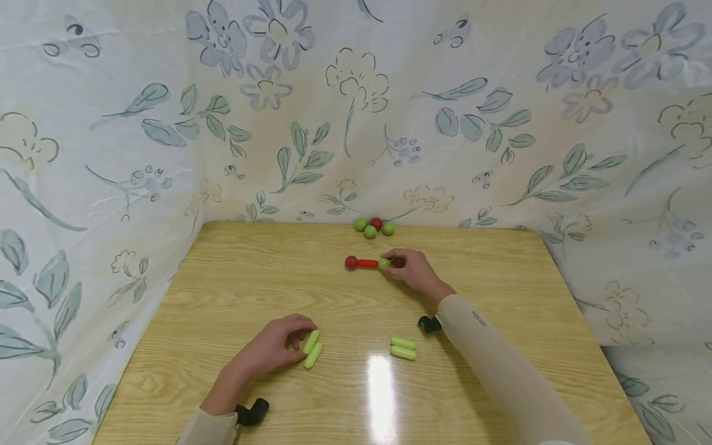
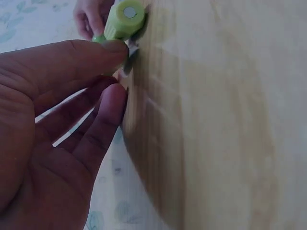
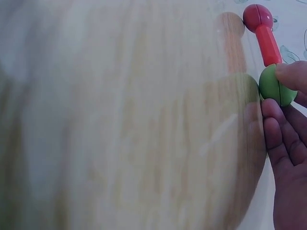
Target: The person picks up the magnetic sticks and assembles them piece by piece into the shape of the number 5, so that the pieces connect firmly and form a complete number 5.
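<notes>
In the head view, my right hand (image 1: 411,270) pinches a green ball (image 1: 384,264) between thumb and fingers. That ball touches one end of a red rod (image 1: 368,263), and a dark red ball (image 1: 351,262) sits at the rod's other end; all lie in line on the table. The right wrist view shows the same green ball (image 3: 271,86) with a seam round it. My left hand (image 1: 272,347) has thumb and fingers around a yellow-green rod (image 1: 311,341). A second yellow-green rod (image 1: 314,356) lies beside it. A silver disc shows on the end of a yellow-green rod (image 2: 122,23).
At the table's back edge, several green balls (image 1: 369,232) cluster with a dark red ball (image 1: 376,223). Two more yellow-green rods (image 1: 403,348) lie side by side right of centre. Patterned cloth (image 1: 356,123) stands behind the wooden table (image 1: 250,272) and along its sides.
</notes>
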`<action>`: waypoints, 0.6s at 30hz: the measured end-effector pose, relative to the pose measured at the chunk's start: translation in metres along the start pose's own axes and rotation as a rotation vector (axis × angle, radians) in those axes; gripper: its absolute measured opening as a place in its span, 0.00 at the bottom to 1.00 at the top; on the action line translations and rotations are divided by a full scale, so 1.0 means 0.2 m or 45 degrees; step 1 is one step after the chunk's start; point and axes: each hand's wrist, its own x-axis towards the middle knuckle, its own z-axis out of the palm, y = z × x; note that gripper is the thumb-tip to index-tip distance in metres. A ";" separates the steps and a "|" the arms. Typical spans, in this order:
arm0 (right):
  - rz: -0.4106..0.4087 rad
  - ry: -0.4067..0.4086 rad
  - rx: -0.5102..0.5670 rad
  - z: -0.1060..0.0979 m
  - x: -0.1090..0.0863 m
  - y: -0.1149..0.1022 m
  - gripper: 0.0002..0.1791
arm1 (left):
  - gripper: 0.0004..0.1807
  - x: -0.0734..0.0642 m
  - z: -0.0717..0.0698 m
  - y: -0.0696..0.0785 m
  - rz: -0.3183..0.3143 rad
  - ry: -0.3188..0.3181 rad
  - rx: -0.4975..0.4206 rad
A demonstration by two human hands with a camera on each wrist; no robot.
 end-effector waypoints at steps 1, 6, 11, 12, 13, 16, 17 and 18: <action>0.001 -0.001 -0.003 0.00 0.00 0.00 0.17 | 0.26 0.00 0.00 0.00 0.002 0.007 -0.007; 0.005 0.008 -0.022 0.00 0.01 0.02 0.16 | 0.26 0.03 -0.02 -0.01 -0.044 0.054 -0.015; -0.001 0.011 -0.016 0.00 0.01 0.02 0.16 | 0.26 0.07 -0.02 -0.02 -0.095 0.056 -0.028; -0.004 0.009 -0.011 0.00 0.01 0.02 0.16 | 0.25 0.07 -0.02 -0.03 -0.097 0.051 -0.035; -0.006 0.007 -0.008 0.00 0.01 0.02 0.16 | 0.25 0.08 -0.02 -0.03 -0.102 0.050 -0.042; -0.010 0.005 0.001 0.00 0.01 0.02 0.16 | 0.24 0.11 -0.01 -0.04 -0.088 0.060 -0.063; -0.010 0.005 0.002 0.00 0.01 0.02 0.16 | 0.24 0.11 -0.01 -0.04 -0.085 0.068 -0.064; -0.013 0.005 0.000 0.00 0.01 0.02 0.16 | 0.25 0.12 -0.01 -0.04 -0.081 0.076 -0.063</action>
